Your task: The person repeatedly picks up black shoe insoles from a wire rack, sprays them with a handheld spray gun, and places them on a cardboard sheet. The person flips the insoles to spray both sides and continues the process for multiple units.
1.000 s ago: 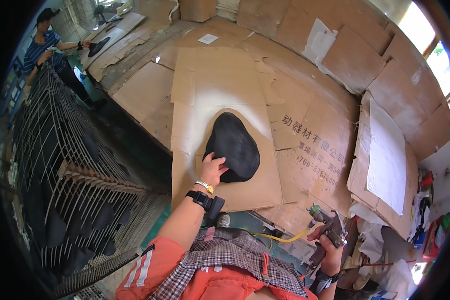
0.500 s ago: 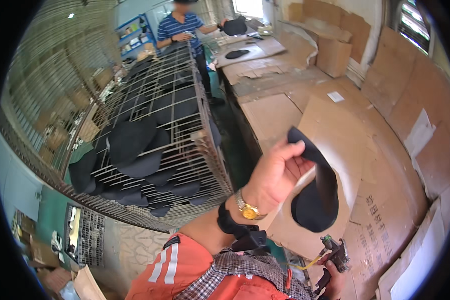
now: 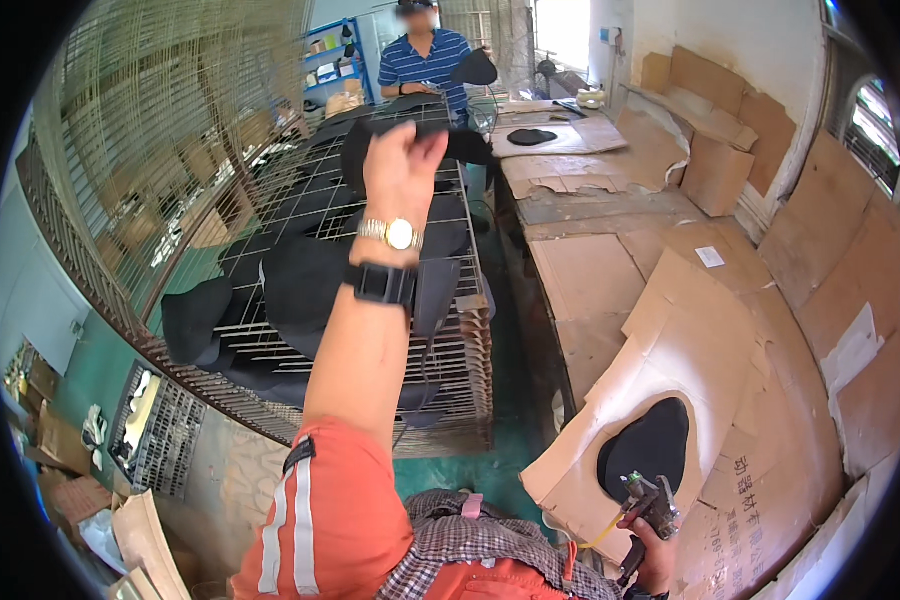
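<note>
My left hand point(image 3: 402, 165) is raised over the wire rack point(image 3: 478, 355), fingers closed on a thin, curved black sheet piece point(image 3: 467, 148). Part of that piece is hidden behind the hand. Down at the lower right, my right hand point(image 3: 657, 552) grips a small metal spray gun point(image 3: 653, 505) with a yellow hose. Just beyond the gun lies a stack of black oval pieces point(image 3: 648, 448) on pale-sprayed cardboard point(image 3: 580, 465). More black pieces point(image 3: 308, 290) are spread over the rack's wire shelves.
Across the rack stands a person in a striped blue shirt point(image 3: 425, 65), holding another black piece point(image 3: 475, 67). The cardboard-covered bench point(image 3: 590, 265) runs along the right. A black crate point(image 3: 160, 430) sits on the floor at left, near open cartons point(image 3: 150, 545).
My left hand has carried the black piece from above the bench up and left to over the rack. The right hand still holds the spray gun beside the stack.
</note>
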### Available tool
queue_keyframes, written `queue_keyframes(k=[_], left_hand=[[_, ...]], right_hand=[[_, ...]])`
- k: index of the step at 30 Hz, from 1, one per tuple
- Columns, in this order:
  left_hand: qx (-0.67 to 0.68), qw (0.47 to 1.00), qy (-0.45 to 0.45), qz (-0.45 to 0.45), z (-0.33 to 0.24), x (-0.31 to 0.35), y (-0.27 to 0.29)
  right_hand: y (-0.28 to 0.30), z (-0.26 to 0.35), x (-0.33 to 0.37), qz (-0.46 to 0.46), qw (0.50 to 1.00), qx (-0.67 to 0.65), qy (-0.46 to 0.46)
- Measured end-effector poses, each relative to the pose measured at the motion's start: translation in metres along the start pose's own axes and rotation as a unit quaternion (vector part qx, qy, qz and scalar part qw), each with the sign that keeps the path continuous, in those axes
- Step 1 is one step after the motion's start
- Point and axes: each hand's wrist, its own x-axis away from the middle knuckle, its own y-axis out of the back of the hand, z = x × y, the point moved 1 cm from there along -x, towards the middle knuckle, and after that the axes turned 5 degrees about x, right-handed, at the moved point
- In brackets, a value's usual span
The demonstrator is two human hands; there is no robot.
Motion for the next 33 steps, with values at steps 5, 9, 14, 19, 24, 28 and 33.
queue_keyframes(k=[5, 9, 14, 19, 24, 28, 33], left_hand=[[-0.205, 0.963, 0.026, -0.175, -0.004, 0.039, 0.111], [-0.219, 0.956, 0.028, -0.191, -0.005, 0.061, 0.101], [-0.197, 0.974, 0.116, 0.012, 0.044, 0.12, 0.057], [-0.246, 0.946, 0.173, 0.125, 0.088, 0.205, 0.062], [-0.262, 0.917, 0.252, 0.165, 0.138, 0.25, 0.081], [-0.262, 0.898, 0.312, 0.168, 0.17, 0.273, 0.096], [-0.256, 0.871, 0.384, 0.167, 0.193, 0.29, 0.111]], right_hand=[[-0.001, -0.008, -0.012, 0.046, 0.999, -0.002, 0.018], [-0.005, -0.002, -0.008, 0.033, 0.999, 0.005, 0.018], [0.014, 0.0, 0.014, 0.01, 0.998, 0.009, 0.067], [0.043, 0.014, 0.068, -0.116, 0.99, 0.077, 0.029], [0.066, 0.016, 0.143, -0.222, 0.971, 0.083, 0.027], [0.045, 0.016, 0.172, -0.213, 0.977, 0.03, -0.01], [0.048, 0.019, 0.201, -0.333, 0.94, 0.076, -0.011]])
